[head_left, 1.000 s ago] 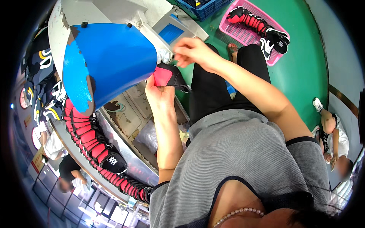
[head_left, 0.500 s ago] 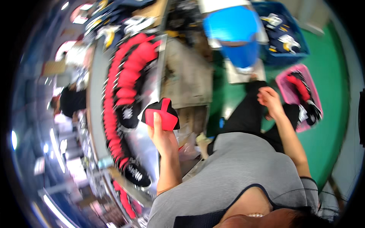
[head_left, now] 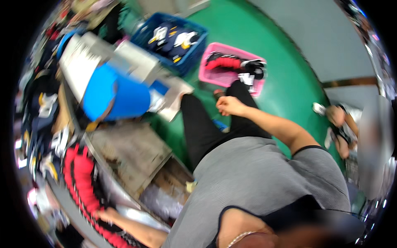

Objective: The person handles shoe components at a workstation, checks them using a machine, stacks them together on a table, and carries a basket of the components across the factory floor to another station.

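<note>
My left hand (head_left: pixel 108 215) reaches down to the long row of nested red and black caps (head_left: pixel 78 175) on the metal-edged table at lower left. Its fingers are blurred against the caps, so their grip does not show. My right hand (head_left: pixel 231 106) hangs in front of my thighs, fingers curled in, with nothing visible in it. Beyond it, a pink basket (head_left: pixel 231 48) on the floor holds a shorter stack of red and black caps (head_left: pixel 223 62).
A blue crate (head_left: pixel 188 62) with navy, white and yellow caps stands behind the pink basket. Left of my legs are a blue bucket-like container (head_left: pixel 124 95) and a cardboard box (head_left: pixel 124 149). More caps lie at far left. Another person (head_left: pixel 341 120) is at right.
My left hand, which held up a red and black cap, has lowered to the row of caps. My body and view have turned rightward. My right hand stays curled.
</note>
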A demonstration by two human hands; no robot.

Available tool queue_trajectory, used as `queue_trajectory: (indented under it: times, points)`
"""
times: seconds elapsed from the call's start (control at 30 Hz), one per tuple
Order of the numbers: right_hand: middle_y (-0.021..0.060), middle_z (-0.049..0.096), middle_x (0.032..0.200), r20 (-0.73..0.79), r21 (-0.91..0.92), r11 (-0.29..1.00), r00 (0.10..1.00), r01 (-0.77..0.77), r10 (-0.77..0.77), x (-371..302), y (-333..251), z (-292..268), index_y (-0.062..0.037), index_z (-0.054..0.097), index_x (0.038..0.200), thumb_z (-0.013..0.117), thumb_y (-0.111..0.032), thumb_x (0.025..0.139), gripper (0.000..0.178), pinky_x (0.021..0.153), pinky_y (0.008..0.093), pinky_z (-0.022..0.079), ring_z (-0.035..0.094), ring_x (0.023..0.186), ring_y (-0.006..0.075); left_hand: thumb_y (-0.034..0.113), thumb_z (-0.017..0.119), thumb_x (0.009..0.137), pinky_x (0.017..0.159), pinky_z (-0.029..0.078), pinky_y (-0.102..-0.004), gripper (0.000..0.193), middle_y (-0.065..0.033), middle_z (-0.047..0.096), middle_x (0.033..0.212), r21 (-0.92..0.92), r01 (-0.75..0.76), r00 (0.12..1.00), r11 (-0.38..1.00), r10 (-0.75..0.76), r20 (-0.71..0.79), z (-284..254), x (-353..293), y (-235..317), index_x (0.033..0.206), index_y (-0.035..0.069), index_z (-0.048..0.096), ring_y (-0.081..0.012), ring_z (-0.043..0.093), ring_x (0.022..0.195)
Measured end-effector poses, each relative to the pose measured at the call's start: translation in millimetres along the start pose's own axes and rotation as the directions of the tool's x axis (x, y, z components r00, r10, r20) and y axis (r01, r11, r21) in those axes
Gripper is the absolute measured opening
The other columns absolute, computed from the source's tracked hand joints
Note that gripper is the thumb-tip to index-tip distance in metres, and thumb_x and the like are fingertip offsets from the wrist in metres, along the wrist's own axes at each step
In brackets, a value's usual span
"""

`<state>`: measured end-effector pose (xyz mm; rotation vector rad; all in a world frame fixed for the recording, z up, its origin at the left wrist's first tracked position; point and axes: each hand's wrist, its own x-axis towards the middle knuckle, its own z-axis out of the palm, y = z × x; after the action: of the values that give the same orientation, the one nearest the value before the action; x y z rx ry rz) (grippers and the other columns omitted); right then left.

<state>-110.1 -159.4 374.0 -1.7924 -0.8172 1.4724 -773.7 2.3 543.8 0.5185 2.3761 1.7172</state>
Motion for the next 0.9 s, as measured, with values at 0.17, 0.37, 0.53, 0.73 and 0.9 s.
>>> queue_trajectory:
  times: [0.17,0.37,0.53,0.73,0.9]
  points:
    - [0.0073,0.063,0.074,-0.358,0.095,0.995,0.934,0.025,0.011,21,55,-63,-0.0014,0.058,0.090,0.054,-0.010,0.087,0.011,0.052,0.0274,0.051,0.062,0.060,0.0137,0.043,0.045,0.095,0.087,0.044,-0.0388,0.059,-0.0268,0.061,0.102,0.107,-0.525,0.840,0.844,0.494,0.225,-34,81,-51,0.101,-0.014,0.058,-0.0327,0.055,0.089]
    - [0.0136,0.063,0.086,-0.672,-0.368,0.862,0.741,-0.348,0.013,57,142,-173,-0.0024,0.055,0.094,0.058,-0.008,0.080,0.016,0.067,0.0389,0.051,0.064,0.075,0.0301,0.017,0.055,0.093,0.088,0.042,-0.0309,0.026,-0.0114,0.057,0.103,0.136,-0.675,0.544,0.726,0.365,0.756,7,-251,-46,0.111,-0.002,0.055,-0.0195,0.052,0.094]
    - [0.0156,0.055,0.098,-0.679,-0.430,0.815,0.734,-0.388,-0.009,151,226,-162,-0.0078,0.056,0.102,0.062,-0.006,0.071,0.031,0.077,0.0426,0.049,0.056,0.096,0.0363,0.001,0.059,0.087,0.074,0.046,-0.0244,0.019,-0.0098,0.056,0.104,-0.101,-0.584,-0.117,0.806,0.040,0.992,128,-473,-39,0.105,-0.002,0.061,-0.0139,0.055,0.082]
    - [0.0174,0.026,0.145,-0.482,-0.728,0.548,0.876,-0.412,0.018,283,254,-172,-0.0189,0.044,0.134,0.068,-0.030,0.071,0.068,0.106,0.0602,0.019,0.020,0.135,0.0405,-0.003,0.054,0.089,0.084,0.044,-0.0222,0.022,-0.0061,0.053,0.107,0.268,-0.308,-0.212,0.913,-0.341,0.916,277,-597,-99,0.111,-0.001,0.057,-0.0109,0.055,0.095]
    - [0.0152,0.015,0.151,-0.384,-0.909,0.136,0.918,-0.394,0.096,345,321,-203,-0.0207,0.038,0.137,0.054,-0.025,0.085,0.055,0.108,0.0630,0.010,0.011,0.138,0.0428,0.006,0.055,0.092,0.082,0.042,-0.0215,0.018,-0.0030,0.056,0.101,0.334,-0.338,-0.244,0.880,-0.424,0.872,379,-645,-183,0.110,0.001,0.057,-0.0098,0.053,0.091]
